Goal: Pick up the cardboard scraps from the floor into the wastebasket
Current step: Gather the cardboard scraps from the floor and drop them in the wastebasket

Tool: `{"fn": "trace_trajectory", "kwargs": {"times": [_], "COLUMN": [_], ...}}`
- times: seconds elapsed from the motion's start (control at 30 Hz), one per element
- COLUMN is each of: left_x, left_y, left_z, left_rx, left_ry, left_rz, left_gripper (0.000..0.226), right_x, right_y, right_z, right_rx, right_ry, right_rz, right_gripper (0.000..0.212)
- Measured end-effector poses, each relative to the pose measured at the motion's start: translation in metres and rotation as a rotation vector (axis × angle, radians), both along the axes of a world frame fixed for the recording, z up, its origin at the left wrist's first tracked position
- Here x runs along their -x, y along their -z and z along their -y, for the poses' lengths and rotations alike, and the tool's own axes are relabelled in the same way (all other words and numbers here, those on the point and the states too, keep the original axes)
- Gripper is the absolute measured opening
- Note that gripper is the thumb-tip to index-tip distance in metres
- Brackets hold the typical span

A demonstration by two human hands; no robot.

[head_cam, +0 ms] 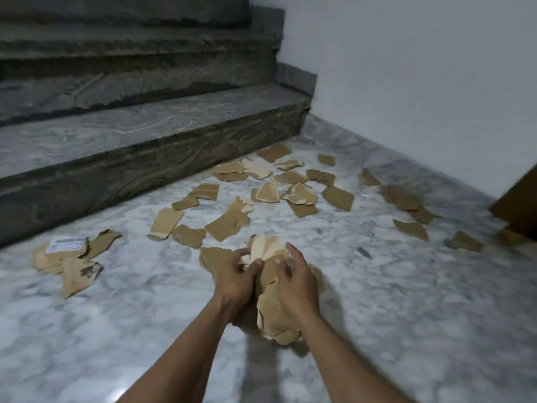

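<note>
A bundle of brown cardboard scraps (271, 301) is pressed between my two hands above the marble floor. My left hand (235, 279) grips its left side and my right hand (295, 282) clasps its right side. Several more scraps (290, 187) lie scattered across the floor ahead, up to the bottom step. A larger piece with a white label (65, 247) lies at the left, near a torn piece (78, 276). More scraps (409, 228) trail off to the right. No wastebasket is in view.
Dark stone stairs (130, 135) rise at the left and back. A white wall (421, 82) bounds the right side. A brown wooden object (520, 199) juts in at the right edge. White-grey marble floor (406, 315) lies around my arms.
</note>
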State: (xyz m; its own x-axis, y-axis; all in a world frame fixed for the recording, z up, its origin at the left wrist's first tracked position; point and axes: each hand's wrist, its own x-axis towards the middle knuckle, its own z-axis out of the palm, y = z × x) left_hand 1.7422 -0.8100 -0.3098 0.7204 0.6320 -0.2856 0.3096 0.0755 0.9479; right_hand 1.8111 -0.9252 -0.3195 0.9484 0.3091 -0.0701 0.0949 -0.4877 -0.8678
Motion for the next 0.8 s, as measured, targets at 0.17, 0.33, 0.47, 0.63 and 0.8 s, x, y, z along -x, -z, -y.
{"fn": "trace_trajectory", "kwargs": {"times": [0.17,0.33,0.47,0.63,0.8], "left_x": [-0.052,-0.108,-0.151,-0.182,-0.203], "left_y": [-0.069,-0.152,-0.207,-0.251,-0.258], "left_z": [0.065,0.162,0.258,0.402,0.529], "left_rx": [-0.167,-0.095,-0.073,0.037,0.097], "left_ry": [0.101,0.305,0.423,0.654,0.905], "left_rz": [0.170,0.371,0.459,0.532,0.479], "left_gripper": [0.050,0.047,0.049,0.032,0.045], "right_x": [-0.041,-0.089,-0.117,-0.127,-0.122], "right_y": [-0.075,-0.160,-0.221,-0.262,-0.252], "right_z": [0.071,0.175,0.278,0.424,0.546], "right_rx": [-0.051,-0.010,0.027,0.045,0.039], "right_ry": [0.125,0.208,0.312,0.535,0.806], "right_rz": [0.222,0.426,0.535,0.598,0.581], "right_gripper": [0.040,0.043,0.045,0.044,0.044]}}
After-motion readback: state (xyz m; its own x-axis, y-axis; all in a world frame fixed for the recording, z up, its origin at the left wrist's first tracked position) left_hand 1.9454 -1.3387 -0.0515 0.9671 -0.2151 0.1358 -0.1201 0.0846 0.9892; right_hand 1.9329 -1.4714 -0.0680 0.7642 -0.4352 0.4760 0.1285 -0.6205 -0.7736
